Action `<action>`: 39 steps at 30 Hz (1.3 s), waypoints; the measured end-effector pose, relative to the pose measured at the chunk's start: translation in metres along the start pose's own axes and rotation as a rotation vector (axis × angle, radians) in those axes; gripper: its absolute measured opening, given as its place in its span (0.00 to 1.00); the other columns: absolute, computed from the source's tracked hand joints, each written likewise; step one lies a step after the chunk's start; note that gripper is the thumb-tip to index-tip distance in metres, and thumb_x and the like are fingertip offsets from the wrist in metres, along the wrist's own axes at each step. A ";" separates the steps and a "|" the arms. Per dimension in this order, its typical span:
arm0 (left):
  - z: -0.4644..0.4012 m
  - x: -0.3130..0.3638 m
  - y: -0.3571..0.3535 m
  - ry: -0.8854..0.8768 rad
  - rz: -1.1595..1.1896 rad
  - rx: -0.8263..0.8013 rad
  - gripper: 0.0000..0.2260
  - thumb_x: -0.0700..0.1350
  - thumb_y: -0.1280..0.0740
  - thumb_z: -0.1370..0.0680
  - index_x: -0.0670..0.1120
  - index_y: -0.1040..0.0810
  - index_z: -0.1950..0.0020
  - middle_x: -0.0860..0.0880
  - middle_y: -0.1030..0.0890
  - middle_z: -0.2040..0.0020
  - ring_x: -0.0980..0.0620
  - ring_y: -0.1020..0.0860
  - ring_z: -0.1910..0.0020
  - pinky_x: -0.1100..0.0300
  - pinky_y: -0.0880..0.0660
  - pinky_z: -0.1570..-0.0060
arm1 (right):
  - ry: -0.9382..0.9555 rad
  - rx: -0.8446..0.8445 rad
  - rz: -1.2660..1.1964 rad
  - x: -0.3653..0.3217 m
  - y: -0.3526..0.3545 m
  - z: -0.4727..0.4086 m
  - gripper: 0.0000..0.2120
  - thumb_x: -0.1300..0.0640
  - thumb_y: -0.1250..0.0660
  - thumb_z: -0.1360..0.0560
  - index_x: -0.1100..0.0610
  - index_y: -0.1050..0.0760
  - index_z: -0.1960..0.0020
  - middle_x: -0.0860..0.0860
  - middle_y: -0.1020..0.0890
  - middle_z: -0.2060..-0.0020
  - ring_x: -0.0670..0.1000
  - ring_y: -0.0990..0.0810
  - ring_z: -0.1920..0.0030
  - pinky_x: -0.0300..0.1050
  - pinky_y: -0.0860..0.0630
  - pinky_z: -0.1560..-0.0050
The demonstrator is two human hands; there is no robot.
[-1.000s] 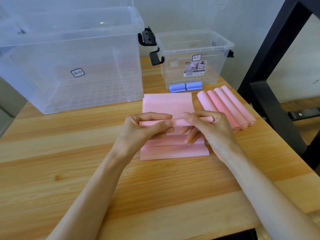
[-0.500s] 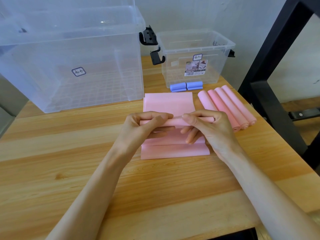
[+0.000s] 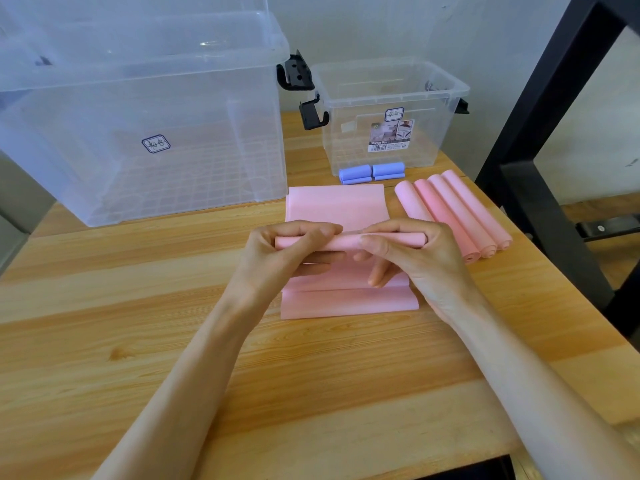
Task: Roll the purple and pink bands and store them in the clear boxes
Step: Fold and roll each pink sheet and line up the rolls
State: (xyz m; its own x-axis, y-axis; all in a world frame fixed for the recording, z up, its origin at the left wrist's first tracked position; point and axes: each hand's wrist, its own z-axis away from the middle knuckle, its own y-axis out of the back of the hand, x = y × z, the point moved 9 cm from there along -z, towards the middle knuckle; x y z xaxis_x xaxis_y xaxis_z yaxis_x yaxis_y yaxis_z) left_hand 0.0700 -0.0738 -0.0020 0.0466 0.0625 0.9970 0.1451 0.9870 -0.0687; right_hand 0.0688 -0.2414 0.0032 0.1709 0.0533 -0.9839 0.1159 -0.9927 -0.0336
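Both hands (image 3: 349,258) pinch the pink band (image 3: 346,241), seemingly rolled crosswise, left-to-right.

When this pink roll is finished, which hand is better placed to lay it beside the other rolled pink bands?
The right hand. It grips the half-rolled pink band at the end nearest the four rolled pink bands, which lie just right of it.

A light wooden table (image 3: 104,341) with visible grain fills most of the view and runs back to a plain pale wall (image 3: 363,26). On the right, a thick black metal frame (image 3: 533,109) rises at a slant beside the table's edge and passes out of the top of the view. Through the frame, low on the right, a black bar (image 3: 609,227) with a small round fitting lies across a brown floor (image 3: 588,211).
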 end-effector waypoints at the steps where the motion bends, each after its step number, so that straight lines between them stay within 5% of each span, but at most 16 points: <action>1: 0.000 0.000 0.000 -0.002 0.007 -0.004 0.11 0.48 0.29 0.29 0.44 0.15 0.51 0.47 0.13 0.53 0.49 0.14 0.54 0.63 0.20 0.57 | -0.007 0.007 0.006 0.001 0.000 0.000 0.07 0.57 0.26 0.31 0.59 0.16 0.55 0.59 0.15 0.66 0.53 0.20 0.75 0.42 0.22 0.73; 30: 0.000 0.004 0.004 -0.061 -0.086 0.068 0.07 0.46 0.28 0.26 0.43 0.15 0.55 0.44 0.14 0.60 0.50 0.14 0.60 0.63 0.19 0.60 | -0.026 0.000 0.015 0.003 0.001 -0.001 0.13 0.55 0.26 0.31 0.57 0.18 0.48 0.57 0.15 0.66 0.58 0.18 0.71 0.44 0.21 0.70; 39: 0.001 0.008 0.000 -0.101 -0.066 0.022 0.08 0.44 0.27 0.29 0.43 0.15 0.53 0.47 0.13 0.56 0.49 0.14 0.57 0.63 0.20 0.57 | -0.022 0.051 0.024 0.004 0.006 0.000 0.11 0.52 0.27 0.30 0.60 0.16 0.56 0.59 0.16 0.69 0.54 0.21 0.77 0.41 0.24 0.74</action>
State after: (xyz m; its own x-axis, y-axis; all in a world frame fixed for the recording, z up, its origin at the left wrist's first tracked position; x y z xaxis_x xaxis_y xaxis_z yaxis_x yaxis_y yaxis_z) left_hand 0.0695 -0.0732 0.0063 -0.0619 0.0111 0.9980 0.1233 0.9924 -0.0034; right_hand 0.0704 -0.2466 -0.0009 0.1516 0.0272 -0.9881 0.0618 -0.9979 -0.0180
